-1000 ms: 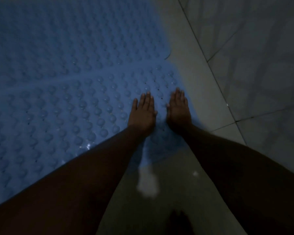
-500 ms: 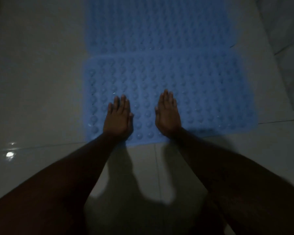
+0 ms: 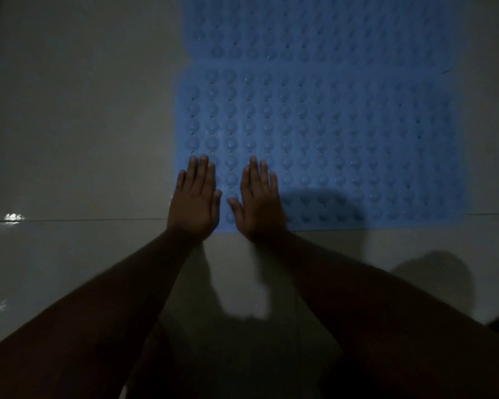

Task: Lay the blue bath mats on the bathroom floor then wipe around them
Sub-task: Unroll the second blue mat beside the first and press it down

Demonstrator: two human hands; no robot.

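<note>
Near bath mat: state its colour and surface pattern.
The mat is blue with rows of round bumps; head view.

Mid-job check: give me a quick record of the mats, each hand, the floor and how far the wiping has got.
near mat: flat on floor, bumps up
far mat: flat, meets near mat's far edge; overlap unclear
left hand: palm down, fingers straight, on near mat's near-left corner
right hand: palm down on near mat, beside left hand
floor: pale glossy tiles, glare spot at left
wiping: not begun, both hands bare
light: dim
</note>
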